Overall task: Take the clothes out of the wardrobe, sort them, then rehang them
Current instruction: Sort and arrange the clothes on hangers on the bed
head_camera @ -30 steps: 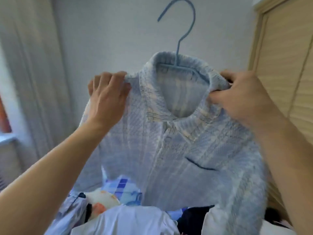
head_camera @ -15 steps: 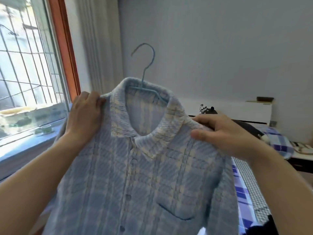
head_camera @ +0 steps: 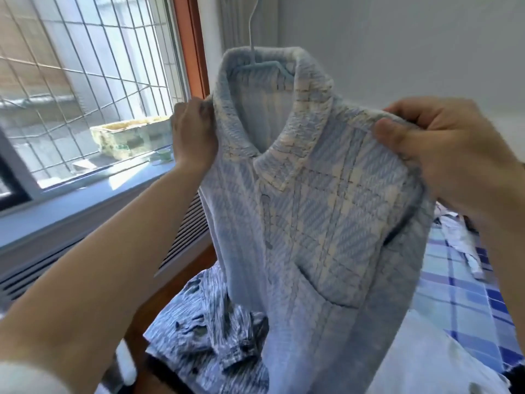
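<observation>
Hands (head_camera: 194,132) (head_camera: 451,155) gripping shirt (head_camera: 312,223) shoulders

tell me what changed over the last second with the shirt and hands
The view swung left, from the wooden wardrobe door to the barred window, carrying the pale blue plaid collared shirt on its light blue wire hanger along. A crumpled blue-and-white patterned garment now lies below it. Unchanged: the left hand and right hand each keep their grip on a shoulder of the shirt, which stays on the hanger.
</observation>
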A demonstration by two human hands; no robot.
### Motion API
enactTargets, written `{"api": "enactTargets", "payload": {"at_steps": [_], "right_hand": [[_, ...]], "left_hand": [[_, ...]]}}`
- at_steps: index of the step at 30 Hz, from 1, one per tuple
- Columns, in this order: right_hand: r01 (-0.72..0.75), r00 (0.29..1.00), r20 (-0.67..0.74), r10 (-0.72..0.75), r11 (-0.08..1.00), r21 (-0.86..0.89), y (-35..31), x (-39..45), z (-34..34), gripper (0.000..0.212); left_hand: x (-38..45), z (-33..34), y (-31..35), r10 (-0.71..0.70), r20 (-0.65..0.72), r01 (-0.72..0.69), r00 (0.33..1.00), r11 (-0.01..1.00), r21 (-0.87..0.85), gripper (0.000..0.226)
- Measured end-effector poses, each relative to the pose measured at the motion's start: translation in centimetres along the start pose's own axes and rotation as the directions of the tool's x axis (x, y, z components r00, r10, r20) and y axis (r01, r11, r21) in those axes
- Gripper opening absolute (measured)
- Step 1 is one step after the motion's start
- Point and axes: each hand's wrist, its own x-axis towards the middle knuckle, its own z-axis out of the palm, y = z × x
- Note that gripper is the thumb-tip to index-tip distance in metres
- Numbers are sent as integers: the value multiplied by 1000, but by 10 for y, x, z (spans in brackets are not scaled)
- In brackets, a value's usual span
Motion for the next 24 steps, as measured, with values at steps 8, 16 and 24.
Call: {"api": "enactTargets", "payload": {"at_steps": [8,16,24], "right_hand": [[6,989,146,-12,999,45,15,-12,67,19],[-66,993,113,28,936,346,14,4,87,25],[-320,947,165,276,867,382,125,60,132,25]], "left_hand": [[-34,-56,-37,-324,-135,302,936,940,-160,43],[-3,-91,-39,-353,-203,305,913,924,-231,48],[29,39,-112,-274,-26,274,961,945,178,41]]}}
